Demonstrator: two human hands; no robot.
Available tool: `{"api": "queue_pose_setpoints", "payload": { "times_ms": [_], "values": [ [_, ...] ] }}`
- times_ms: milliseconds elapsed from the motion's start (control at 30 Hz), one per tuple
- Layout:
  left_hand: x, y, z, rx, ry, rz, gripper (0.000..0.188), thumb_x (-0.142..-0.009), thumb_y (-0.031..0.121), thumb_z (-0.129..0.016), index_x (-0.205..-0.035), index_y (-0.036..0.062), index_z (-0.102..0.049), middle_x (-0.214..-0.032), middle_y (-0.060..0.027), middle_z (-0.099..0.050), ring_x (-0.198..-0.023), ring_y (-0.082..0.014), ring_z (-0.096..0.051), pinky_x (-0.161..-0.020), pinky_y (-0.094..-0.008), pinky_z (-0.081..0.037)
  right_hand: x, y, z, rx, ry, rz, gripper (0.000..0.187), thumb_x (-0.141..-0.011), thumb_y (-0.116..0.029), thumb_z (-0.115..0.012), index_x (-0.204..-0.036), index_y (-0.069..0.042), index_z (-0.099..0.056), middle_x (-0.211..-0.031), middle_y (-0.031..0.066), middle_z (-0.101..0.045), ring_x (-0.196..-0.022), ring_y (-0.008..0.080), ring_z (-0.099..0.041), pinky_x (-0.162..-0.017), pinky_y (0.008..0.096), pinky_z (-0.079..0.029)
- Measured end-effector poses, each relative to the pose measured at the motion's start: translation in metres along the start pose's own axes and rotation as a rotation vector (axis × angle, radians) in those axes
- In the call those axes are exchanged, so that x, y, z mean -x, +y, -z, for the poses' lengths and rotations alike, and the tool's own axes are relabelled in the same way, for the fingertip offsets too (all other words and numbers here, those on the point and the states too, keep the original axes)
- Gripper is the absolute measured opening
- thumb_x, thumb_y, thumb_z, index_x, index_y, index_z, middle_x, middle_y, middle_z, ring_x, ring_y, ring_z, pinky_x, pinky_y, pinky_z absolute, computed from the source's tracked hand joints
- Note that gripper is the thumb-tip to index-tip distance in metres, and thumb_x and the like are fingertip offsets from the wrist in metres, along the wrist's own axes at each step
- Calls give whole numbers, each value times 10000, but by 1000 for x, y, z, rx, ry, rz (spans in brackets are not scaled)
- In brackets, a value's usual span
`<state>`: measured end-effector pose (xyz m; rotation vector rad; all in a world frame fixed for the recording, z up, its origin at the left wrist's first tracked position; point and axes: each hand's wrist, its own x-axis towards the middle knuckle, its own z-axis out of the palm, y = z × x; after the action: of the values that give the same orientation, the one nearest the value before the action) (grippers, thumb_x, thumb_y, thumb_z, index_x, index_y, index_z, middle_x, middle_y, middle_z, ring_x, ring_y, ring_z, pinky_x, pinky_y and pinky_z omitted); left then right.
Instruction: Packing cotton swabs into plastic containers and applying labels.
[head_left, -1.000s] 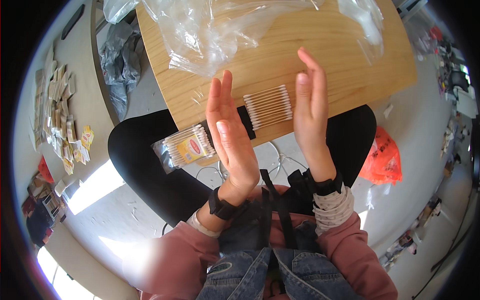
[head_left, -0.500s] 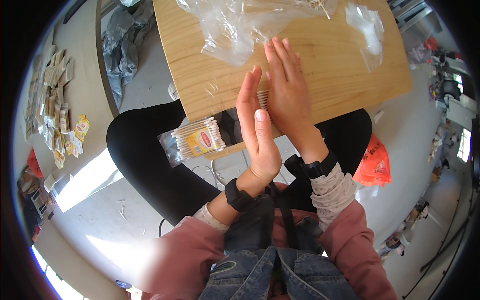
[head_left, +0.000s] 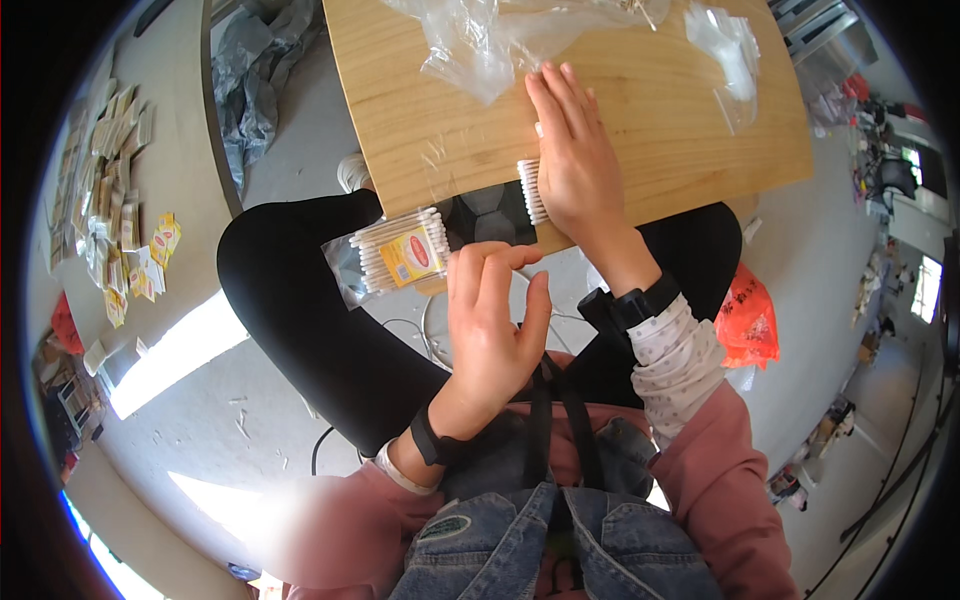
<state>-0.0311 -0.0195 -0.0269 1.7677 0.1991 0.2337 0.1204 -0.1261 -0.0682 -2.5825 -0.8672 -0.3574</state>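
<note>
My right hand point(head_left: 580, 170) lies flat on the wooden table with its fingers stretched out. A row of white-tipped cotton swabs point(head_left: 530, 192) shows beside and partly under its palm; the rest is hidden by the hand. Over my lap, just off the near table edge, my left hand point(head_left: 492, 318) is held with fingers bent and thumb apart, and nothing shows in it. Left of it, a clear bag of cotton swabs point(head_left: 382, 262) with a yellow card point(head_left: 412, 255) rests at the table's near left corner. Between bag and loose swabs is a dark hexagon-patterned patch point(head_left: 488, 214).
Crumpled clear plastic bags point(head_left: 470, 45) lie at the table's far left, and another clear bag point(head_left: 735, 60) at far right. On the left side table point(head_left: 180, 130) are many swab bundles point(head_left: 115, 170) and yellow cards point(head_left: 165, 240). A red bag point(head_left: 748, 320) hangs at right.
My left hand has drawn back from beside my right hand, down toward my lap, and its fingers have bent. More of the swab row shows. My right hand stays nearly in place.
</note>
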Motion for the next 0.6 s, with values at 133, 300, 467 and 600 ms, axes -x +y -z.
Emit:
{"api": "queue_pose_setpoints", "payload": {
  "times_ms": [133,300,467,600],
  "values": [
    [1,-5,-8,-485,-16,-135,378,-822,48,-731,-1180,-32,-637,-1109,-162,-555,-1002,-335,-543,-858,-421,-486,0,0,0,-22,8,7,535,-901,28,-516,-1434,20,-476,-1504,194,-485,-1439,355,-411,-1199,490,-326],
    [-3,-7,-11,-517,-32,-154,430,-841,94,-732,-1238,-42,-641,-1078,-150,-551,-967,-326,-542,-844,-421,-490,0,2,0,-26,12,6,549,-886,33,-528,-1433,21,-477,-1504,195,-486,-1431,356,-422,-1199,481,-329],
    [-4,-6,-12,-521,-37,-146,401,-838,81,-727,-1210,-47,-652,-1067,-150,-553,-946,-322,-544,-831,-421,-491,1,1,-2,-18,17,5,540,-886,27,-517,-1425,22,-486,-1497,195,-493,-1431,353,-425,-1197,479,-335],
    [-7,-6,-13,-535,-29,-168,410,-831,66,-719,-1218,-45,-642,-1044,-153,-559,-937,-321,-544,-830,-420,-488,1,1,-1,-33,17,-7,537,-885,32,-513,-1421,23,-490,-1491,196,-498,-1430,351,-426,-1196,479,-336]
  ]
}}
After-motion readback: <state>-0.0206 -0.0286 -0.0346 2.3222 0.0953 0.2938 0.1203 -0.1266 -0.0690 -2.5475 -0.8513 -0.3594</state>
